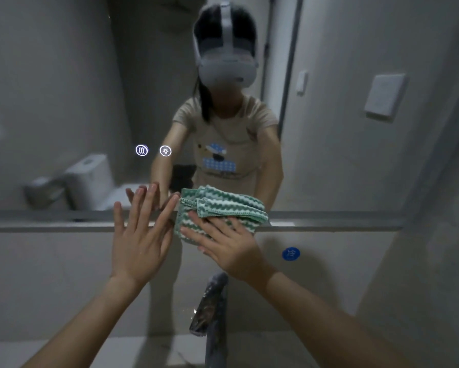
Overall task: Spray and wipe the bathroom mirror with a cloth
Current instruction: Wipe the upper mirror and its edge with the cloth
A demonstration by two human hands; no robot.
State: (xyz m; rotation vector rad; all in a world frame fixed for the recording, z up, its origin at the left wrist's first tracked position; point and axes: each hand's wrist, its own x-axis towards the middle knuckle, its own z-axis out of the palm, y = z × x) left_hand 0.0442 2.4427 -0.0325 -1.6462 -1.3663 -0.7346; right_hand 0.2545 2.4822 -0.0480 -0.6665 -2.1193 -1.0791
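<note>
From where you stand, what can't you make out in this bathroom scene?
- Head view: no spray bottle label readable; the object below the right hand is blurred.
- The cloth is partly covered by that hand's fingers.
- The blue sticker has a mark too small to read.
- The mirror is too dim to show streaks.
- The left hand hides the mirror's edge.

A home bathroom. A wide wall mirror fills the upper left of the frame and reflects a white toilet at mid-left. A chrome tap stands at bottom centre, with plain grey walls on the right.
</note>
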